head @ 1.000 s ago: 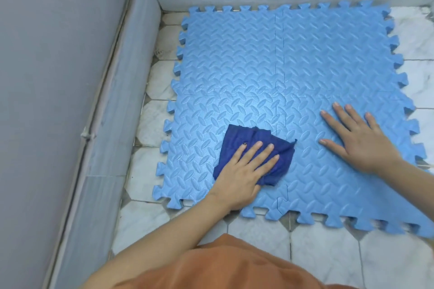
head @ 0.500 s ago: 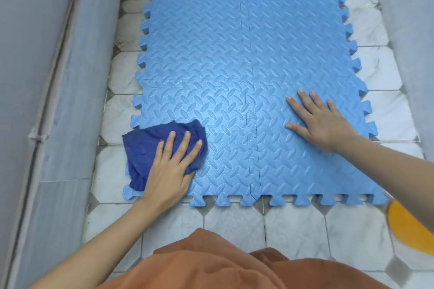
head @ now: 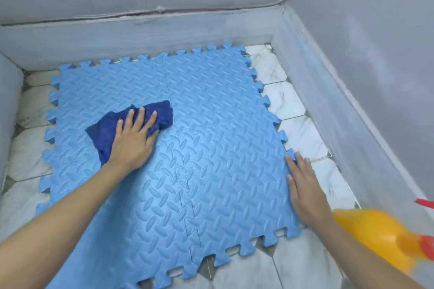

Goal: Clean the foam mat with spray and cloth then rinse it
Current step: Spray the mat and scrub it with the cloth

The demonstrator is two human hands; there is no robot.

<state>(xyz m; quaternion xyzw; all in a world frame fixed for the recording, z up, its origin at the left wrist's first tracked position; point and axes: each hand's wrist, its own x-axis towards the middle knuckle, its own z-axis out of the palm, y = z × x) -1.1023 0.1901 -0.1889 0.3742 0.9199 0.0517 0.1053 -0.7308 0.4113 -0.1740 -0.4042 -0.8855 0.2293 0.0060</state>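
A light blue foam mat (head: pixel 211 147) of interlocking tiles lies flat on the marble floor. A dark blue cloth (head: pixel 103 129) is spread on the mat's left half. My left hand (head: pixel 135 138) presses on the cloth with straight, spread fingers. My right hand (head: pixel 305 190) lies flat along the mat's right edge, fingers straight and pointing away from me. A yellow spray bottle (head: pixel 375 234) with a red trigger stands blurred at the lower right, just beside my right wrist.
Grey walls with a low ledge (head: pixel 164 32) close the space at the back, left and right. White marble floor tiles (head: pixel 300 133) show in a strip right of the mat and along its left and near sides.
My left hand has pushed the cloth from the mat's near left corner toward its middle left. My right hand has shifted from the mat's surface to its right edge. The spray bottle is more in view.
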